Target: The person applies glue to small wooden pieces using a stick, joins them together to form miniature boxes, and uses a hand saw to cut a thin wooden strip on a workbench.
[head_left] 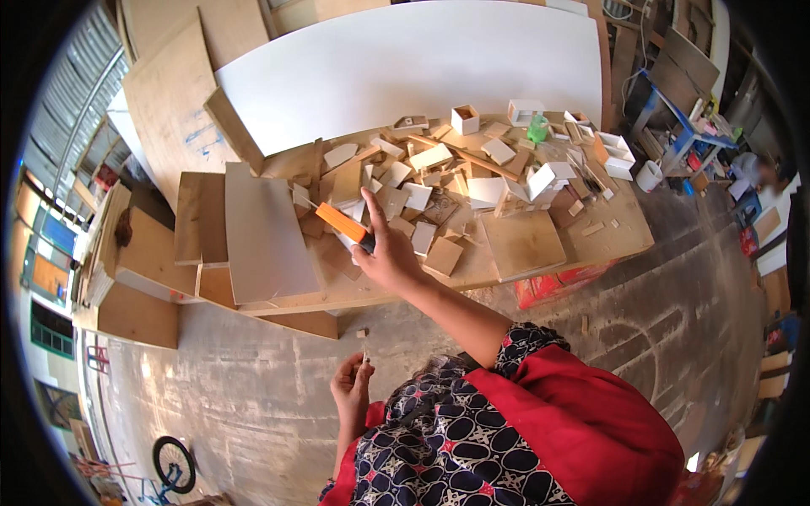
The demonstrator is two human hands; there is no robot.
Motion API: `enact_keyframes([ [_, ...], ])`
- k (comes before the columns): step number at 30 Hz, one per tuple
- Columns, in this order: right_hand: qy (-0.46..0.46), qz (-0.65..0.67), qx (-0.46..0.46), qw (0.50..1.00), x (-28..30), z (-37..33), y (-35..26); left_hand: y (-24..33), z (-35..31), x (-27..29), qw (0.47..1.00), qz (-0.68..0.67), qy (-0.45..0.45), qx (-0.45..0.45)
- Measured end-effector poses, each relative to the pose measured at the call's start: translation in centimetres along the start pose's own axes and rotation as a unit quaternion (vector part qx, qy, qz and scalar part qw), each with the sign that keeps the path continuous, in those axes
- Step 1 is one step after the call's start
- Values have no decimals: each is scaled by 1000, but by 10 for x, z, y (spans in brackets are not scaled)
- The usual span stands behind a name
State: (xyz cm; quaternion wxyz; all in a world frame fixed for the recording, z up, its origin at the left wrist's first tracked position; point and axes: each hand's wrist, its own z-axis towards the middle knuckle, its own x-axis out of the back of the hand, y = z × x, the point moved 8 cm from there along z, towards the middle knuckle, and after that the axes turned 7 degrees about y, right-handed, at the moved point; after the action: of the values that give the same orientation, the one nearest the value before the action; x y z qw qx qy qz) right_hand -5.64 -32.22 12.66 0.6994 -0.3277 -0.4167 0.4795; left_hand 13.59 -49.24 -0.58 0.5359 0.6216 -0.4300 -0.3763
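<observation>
My right hand is raised over the near left part of the workbench. Its fingers wrap round what looks like a screwdriver, with an orange and black handle and a thin shaft pointing up and left; the index finger stretches away from the handle. Low in front of my body, away from the bench, is my left hand. Its thumb and fingers are pinched together at a small pale bit, too small to name. Beyond the right hand lies a heap of wood offcuts, some plain and some white-faced.
The wooden workbench carries a white panel at left and a plywood square at right. Small open boxes and a green container stand toward its right. A large white board leans behind. Below is a red bundle.
</observation>
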Motion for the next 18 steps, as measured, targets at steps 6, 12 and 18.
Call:
enact_keyframes([
  [6,35,72,10,997,14,3,5,0,2,-48,996,64,-67,-21],
  [12,5,134,-20,991,43,6,25,20,-9,-81,989,107,-75,-65],
  [18,30,197,35,979,145,-8,-3,30,-21,-119,988,85,-77,-107],
])
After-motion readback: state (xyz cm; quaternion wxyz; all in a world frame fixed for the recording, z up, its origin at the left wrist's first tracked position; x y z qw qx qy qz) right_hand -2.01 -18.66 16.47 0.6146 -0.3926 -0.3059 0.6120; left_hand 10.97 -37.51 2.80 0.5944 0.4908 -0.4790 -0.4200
